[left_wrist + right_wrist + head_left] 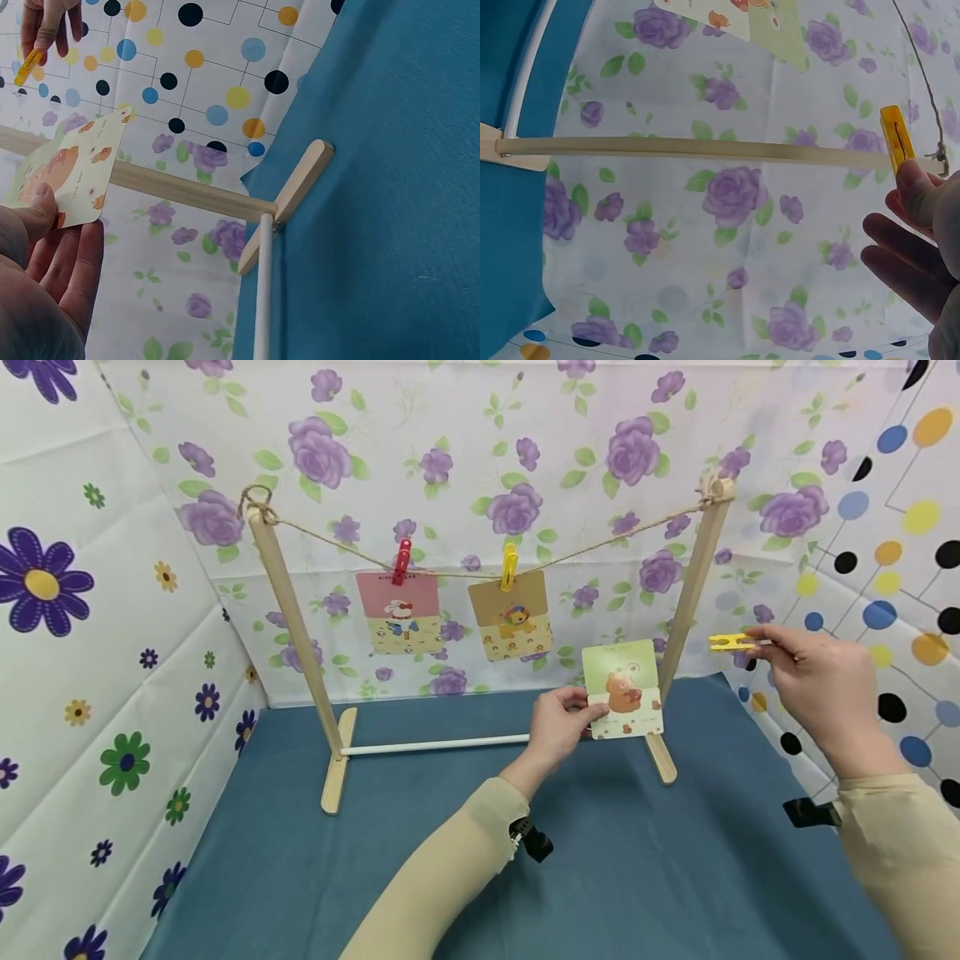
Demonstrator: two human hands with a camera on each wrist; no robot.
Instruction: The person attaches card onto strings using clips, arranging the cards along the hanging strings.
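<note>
My left hand (558, 727) pinches a green and cream card (624, 689) with a bear picture by its lower left edge, in front of the right post. Off to the right, my right hand (825, 689) holds a yellow clothespin (729, 642) between thumb and fingers, apart from the card. On the twine (600, 541), a red clothespin (402, 562) holds a pink card (400, 618) with a rabbit picture. Beside it a yellow clothespin (509, 567) holds a brown card (512, 620) with a lion picture. The right wrist view shows the held clothespin (897, 139) close up.
A wooden left post (292, 618) and right post (697, 577) carry the sagging twine. A white rod (442, 745) joins their feet low down. Blue cloth (247, 860) covers the table. Patterned sheets stand behind and on both sides.
</note>
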